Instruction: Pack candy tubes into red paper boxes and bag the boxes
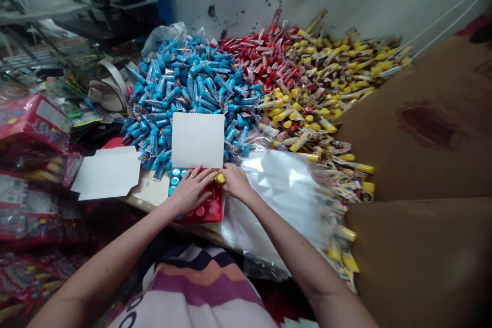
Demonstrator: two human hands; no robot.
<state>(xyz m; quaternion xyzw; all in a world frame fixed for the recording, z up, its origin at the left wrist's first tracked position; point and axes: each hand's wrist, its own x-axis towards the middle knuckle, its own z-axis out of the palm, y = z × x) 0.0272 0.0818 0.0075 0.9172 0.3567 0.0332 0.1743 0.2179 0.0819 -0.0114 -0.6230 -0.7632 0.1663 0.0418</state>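
A red display box [216, 208] with its white lid flap [198, 139] raised stands in front of me. Blue-capped tubes [175, 181] line its left side, and red-capped tubes [200, 211] show near the front. Over the box lies my left hand [192, 190], fingers stretched out and apart, covering part of the contents. At the box's back right corner, my right hand [235, 180] is closed on a yellow-capped tube [220, 178]. The left fingertips come close to that tube; whether they touch it I cannot tell.
Behind the box are heaps of blue tubes [192, 79], red tubes [265, 59] and yellow tubes [346, 61]. Clear plastic bags [280, 189] lie at right, beside brown cardboard [415, 164]. A white card [107, 171] and packed pink boxes [34, 123] are at left.
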